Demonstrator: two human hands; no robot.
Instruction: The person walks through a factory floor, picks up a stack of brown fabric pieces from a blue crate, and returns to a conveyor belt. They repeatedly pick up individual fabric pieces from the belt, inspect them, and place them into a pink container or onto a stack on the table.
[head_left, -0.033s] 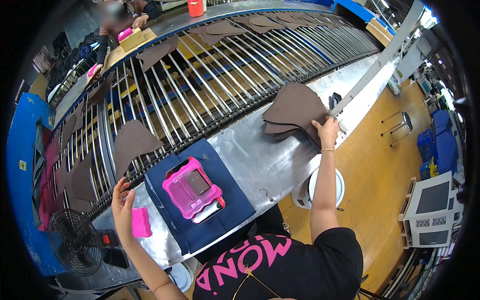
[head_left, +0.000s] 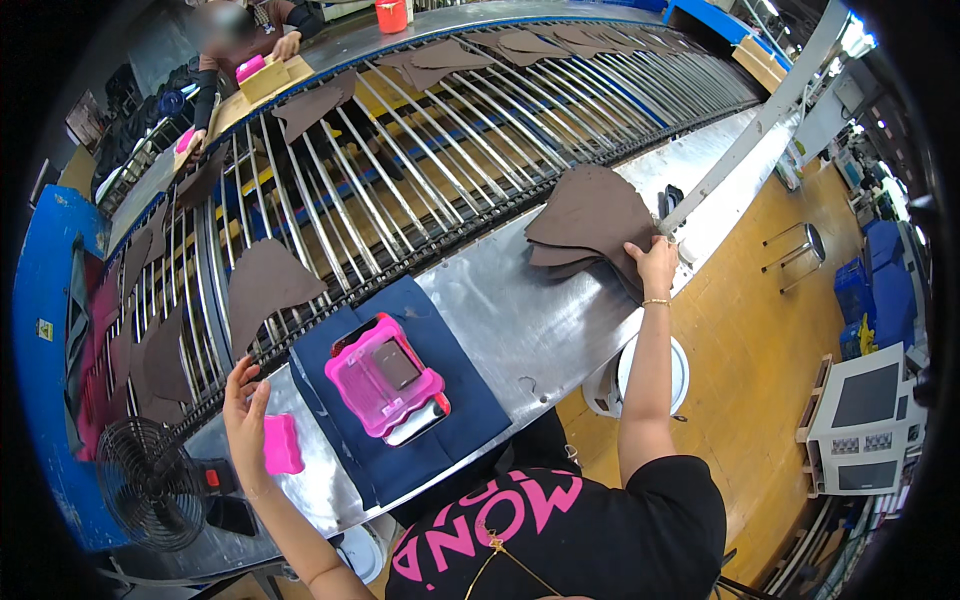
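Note:
On the metal table to the right lies a pile of brown flat cut pieces [head_left: 590, 215], shaped with one curved side. My right hand [head_left: 655, 268] is at the pile's right edge, thumb on top and fingers closed at the corner. My left hand [head_left: 248, 410] is raised with fingers curved and apart, close to the lower tip of a brown cut piece [head_left: 270, 285] on the roller conveyor. Between my hands a pink-framed clear case [head_left: 375, 390] rests on a dark blue sheet [head_left: 460, 385]. A small pink wavy-edged block [head_left: 283, 445] sits beside my left hand.
A conveyor of metal bars [head_left: 400, 160] runs beyond the table, carrying several brown pieces. A black fan [head_left: 150, 485] stands at the left. A grey slanted post [head_left: 740, 140] rises beside my right hand. Across the conveyor, a co-worker's hand [head_left: 287, 45] is near a tan block [head_left: 263, 80].
The co-worker's hand across the conveyor has shifted slightly. My own hands and the things around them look the same.

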